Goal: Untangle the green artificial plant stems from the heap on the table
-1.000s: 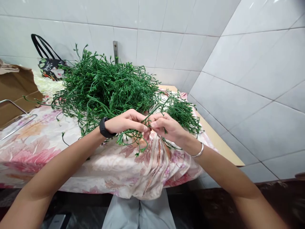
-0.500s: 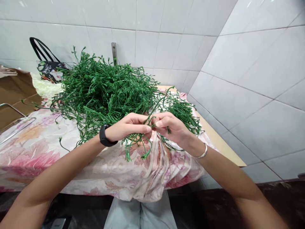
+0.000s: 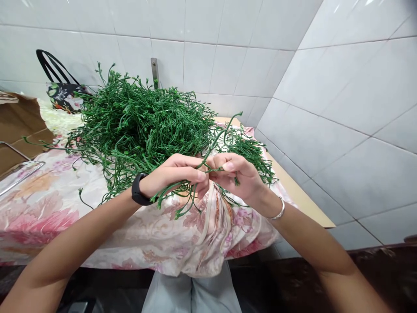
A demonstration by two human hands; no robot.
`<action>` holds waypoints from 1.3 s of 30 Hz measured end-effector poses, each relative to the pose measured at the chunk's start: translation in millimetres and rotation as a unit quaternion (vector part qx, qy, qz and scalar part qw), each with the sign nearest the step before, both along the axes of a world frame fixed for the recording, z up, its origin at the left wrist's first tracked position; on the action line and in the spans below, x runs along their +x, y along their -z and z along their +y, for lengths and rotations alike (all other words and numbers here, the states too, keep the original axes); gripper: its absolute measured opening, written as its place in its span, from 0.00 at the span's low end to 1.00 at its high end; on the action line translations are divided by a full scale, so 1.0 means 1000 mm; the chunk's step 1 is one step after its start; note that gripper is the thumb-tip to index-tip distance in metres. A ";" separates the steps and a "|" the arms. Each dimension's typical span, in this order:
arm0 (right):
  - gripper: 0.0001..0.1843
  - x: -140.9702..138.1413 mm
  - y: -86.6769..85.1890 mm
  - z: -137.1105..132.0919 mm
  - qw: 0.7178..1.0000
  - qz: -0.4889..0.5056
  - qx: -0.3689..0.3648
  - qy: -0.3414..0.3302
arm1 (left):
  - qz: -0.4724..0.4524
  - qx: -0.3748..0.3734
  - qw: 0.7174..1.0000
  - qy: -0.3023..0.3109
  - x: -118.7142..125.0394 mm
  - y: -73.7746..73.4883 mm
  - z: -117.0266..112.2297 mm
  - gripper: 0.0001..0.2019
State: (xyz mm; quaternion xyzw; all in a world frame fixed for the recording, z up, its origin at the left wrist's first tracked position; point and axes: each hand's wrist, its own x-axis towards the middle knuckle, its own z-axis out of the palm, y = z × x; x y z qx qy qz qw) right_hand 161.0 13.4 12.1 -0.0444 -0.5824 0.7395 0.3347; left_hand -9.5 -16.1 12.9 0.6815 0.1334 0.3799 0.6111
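Observation:
My left hand point(image 3: 177, 174) and my right hand point(image 3: 236, 174) meet fingertip to fingertip above the near edge of the table. Both pinch thin green plastic stems point(image 3: 182, 193); one strand hangs below my left hand, another point(image 3: 221, 130) rises up from between the fingers. A black band sits on my left wrist and a silver bangle on my right. Behind the hands lies a big heap of the same green stems point(image 3: 140, 117) on a flowered cloth point(image 3: 48, 204), with a smaller bunch point(image 3: 252, 152) to the right.
A wooden table edge point(image 3: 299, 191) shows at the right beside the tiled wall. At the back left stand a floral bag with black handles point(image 3: 60, 89), a brown cardboard box point(image 3: 19, 126) and a metal wire frame point(image 3: 19, 167). My knees are below the cloth.
Both hands have risen slightly while staying pinched together. The strand hanging under my left hand has shifted, and the upper strand now stands higher.

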 end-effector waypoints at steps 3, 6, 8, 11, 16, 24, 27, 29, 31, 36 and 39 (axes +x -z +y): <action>0.14 -0.001 -0.001 -0.002 1.000 0.007 -0.004 -0.007 | -0.003 -0.015 1.000 0.000 0.000 0.001 0.000 0.11; 0.14 -0.001 -0.005 -0.005 1.000 0.007 0.000 -0.001 | -0.028 -0.051 0.998 0.010 0.002 0.002 0.000 0.12; 0.14 -0.001 -0.007 -0.006 1.000 0.005 -0.003 0.002 | -0.048 -0.071 0.996 0.016 0.003 0.002 0.000 0.13; 0.14 -0.001 -0.008 -0.009 1.000 0.014 -0.008 -0.001 | -0.056 -0.074 0.996 0.017 0.003 0.001 -0.003 0.12; 0.15 -0.003 -0.006 -0.012 1.000 0.021 -0.011 0.019 | -0.033 -0.069 0.997 -0.023 0.002 0.000 -0.005 0.11; 0.16 -0.003 -0.007 -0.015 0.999 0.040 -0.007 0.013 | -0.021 -0.063 0.997 -0.032 0.002 -0.003 -0.010 0.12; 0.16 -0.002 -0.009 -0.018 0.999 0.035 -0.014 0.005 | -0.017 -0.054 0.998 -0.013 0.001 -0.005 -0.013 0.12; 0.17 -0.002 -0.011 -0.021 0.999 0.034 -0.012 0.008 | -0.014 -0.049 0.999 -0.008 0.002 -0.007 -0.015 0.12; 0.18 -0.003 -0.013 -0.023 0.998 0.054 -0.014 0.012 | -0.049 -0.044 0.998 -0.023 0.002 -0.010 -0.017 0.12; 0.22 -0.005 -0.021 -0.020 0.994 0.103 0.027 0.016 | -0.115 0.036 0.986 -0.116 -0.003 -0.023 -0.011 0.17; 0.22 0.007 -0.035 -0.005 0.980 0.084 0.099 0.149 | -0.095 0.060 0.981 -0.158 -0.012 -0.026 0.003 0.17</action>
